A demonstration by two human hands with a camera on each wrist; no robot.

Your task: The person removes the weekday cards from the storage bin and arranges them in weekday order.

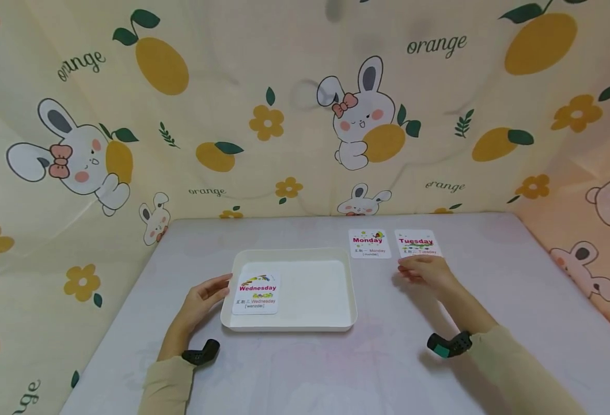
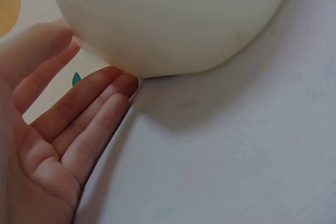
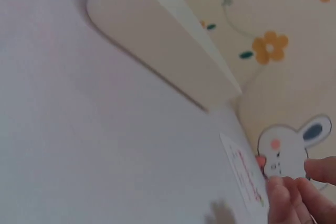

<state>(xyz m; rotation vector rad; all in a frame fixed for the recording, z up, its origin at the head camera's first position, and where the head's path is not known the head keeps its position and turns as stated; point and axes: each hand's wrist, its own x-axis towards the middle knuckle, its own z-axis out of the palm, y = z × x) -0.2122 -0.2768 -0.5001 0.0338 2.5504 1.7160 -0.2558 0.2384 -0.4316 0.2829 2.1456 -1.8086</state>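
Observation:
A white tray (image 1: 315, 295) lies on the table, with a Wednesday card (image 1: 257, 295) flat in its left part. My left hand (image 1: 199, 302) is at the tray's left side, its fairly straight fingertips touching the outer wall, as the left wrist view shows under the tray's rounded corner (image 2: 173, 30). To the right and behind the tray lie a Monday card (image 1: 369, 244) and a Tuesday card (image 1: 417, 237), side by side. Over the front edge of the Tuesday card hovers my right hand (image 1: 430, 271), covering part of it. In the right wrist view, the visible fingers (image 3: 283, 203) hold nothing.
A pale cloth covers the table (image 1: 294, 374). Behind and beside it hang curtains (image 1: 294, 69) printed with rabbits, oranges and flowers. A black device (image 1: 201, 352) sits on the left wrist and another (image 1: 450, 344) on the right.

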